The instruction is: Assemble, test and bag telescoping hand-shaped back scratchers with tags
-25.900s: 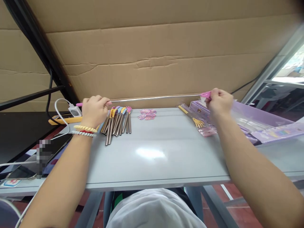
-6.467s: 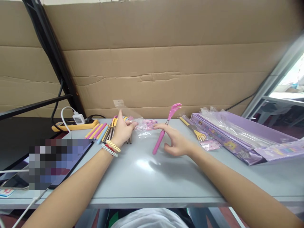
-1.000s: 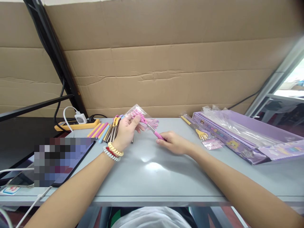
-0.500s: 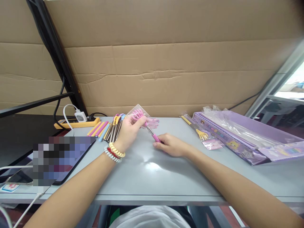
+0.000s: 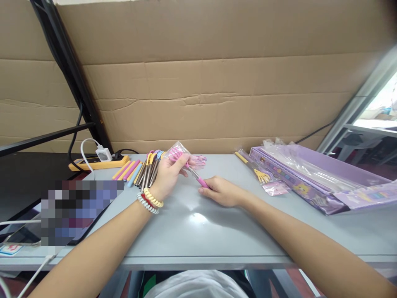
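Note:
A pink back scratcher (image 5: 194, 174) with a metal rod slants between my two hands. My left hand (image 5: 170, 171) is closed near its hand-shaped head, which a clear plastic bag (image 5: 179, 147) covers. My right hand (image 5: 221, 190) is closed round the pink handle end, low over the table. Behind my left hand lie more pink hand-shaped heads (image 5: 199, 160). To its left, a row of back scratchers (image 5: 149, 171) with metal rods and coloured handles rests on the table, partly hidden by the hand.
On the right, a bagged yellow back scratcher (image 5: 252, 167) lies beside a purple display box (image 5: 297, 182) holding clear plastic sleeves. At left are a tablet (image 5: 83, 215), a yellow power strip (image 5: 93, 164) and white cables. A cardboard wall (image 5: 198, 82) backs the grey table (image 5: 211, 236).
My left hand has shifted slightly along the back scratcher's head and the bag has tipped lower. My right hand keeps its hold on the handle. The camera view has moved a little.

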`<state>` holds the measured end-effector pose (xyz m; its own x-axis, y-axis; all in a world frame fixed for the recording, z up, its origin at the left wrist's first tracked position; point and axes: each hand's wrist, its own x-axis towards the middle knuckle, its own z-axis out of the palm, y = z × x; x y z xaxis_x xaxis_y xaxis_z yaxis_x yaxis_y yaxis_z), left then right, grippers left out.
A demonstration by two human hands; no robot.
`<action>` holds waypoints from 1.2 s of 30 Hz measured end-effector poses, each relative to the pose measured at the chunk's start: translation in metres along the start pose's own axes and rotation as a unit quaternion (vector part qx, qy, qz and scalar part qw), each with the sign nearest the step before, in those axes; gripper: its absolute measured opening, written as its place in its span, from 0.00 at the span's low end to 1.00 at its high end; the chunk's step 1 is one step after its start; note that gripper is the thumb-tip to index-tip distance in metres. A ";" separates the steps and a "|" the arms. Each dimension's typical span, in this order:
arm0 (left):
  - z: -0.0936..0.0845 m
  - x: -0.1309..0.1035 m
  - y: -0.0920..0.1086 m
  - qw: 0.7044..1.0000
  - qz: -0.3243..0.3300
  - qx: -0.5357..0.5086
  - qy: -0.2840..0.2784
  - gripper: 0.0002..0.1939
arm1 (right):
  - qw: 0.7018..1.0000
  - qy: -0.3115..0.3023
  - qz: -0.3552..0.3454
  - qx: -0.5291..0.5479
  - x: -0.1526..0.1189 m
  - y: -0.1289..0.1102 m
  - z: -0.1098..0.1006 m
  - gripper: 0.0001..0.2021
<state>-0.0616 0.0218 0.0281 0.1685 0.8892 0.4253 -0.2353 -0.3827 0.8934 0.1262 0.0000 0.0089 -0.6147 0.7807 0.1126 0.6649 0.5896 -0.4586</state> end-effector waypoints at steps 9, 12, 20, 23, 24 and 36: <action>0.001 -0.003 0.006 0.999 0.002 0.035 -0.022 0.18 | 0.998 0.067 -0.004 0.014 0.005 -0.001 0.010 0.19; 0.004 -0.005 0.014 0.998 0.017 0.007 -0.056 0.16 | 0.995 0.083 -0.010 0.046 0.007 -0.003 0.011 0.18; 0.014 -0.012 0.030 0.985 -0.035 -0.143 -0.088 0.18 | 0.973 0.027 -0.066 0.221 0.003 -0.007 0.004 0.19; 0.011 -0.010 0.034 0.980 -0.099 -0.146 -0.089 0.18 | 0.966 0.043 -0.091 0.240 0.001 -0.002 0.003 0.29; 0.010 -0.010 0.035 0.977 -0.132 -0.130 -0.107 0.18 | 0.965 0.045 -0.096 0.242 0.001 -0.001 0.003 0.31; 0.006 -0.019 0.028 0.900 -0.219 0.097 -0.364 0.19 | 0.957 0.179 -0.074 0.218 -0.004 0.023 -0.016 0.42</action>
<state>-0.0658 -0.0074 0.0454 0.8037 0.5925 -0.0544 0.1652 -0.1343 0.9771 0.1507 0.0139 0.0119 -0.4521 0.7624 0.4631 0.2932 0.6173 -0.7301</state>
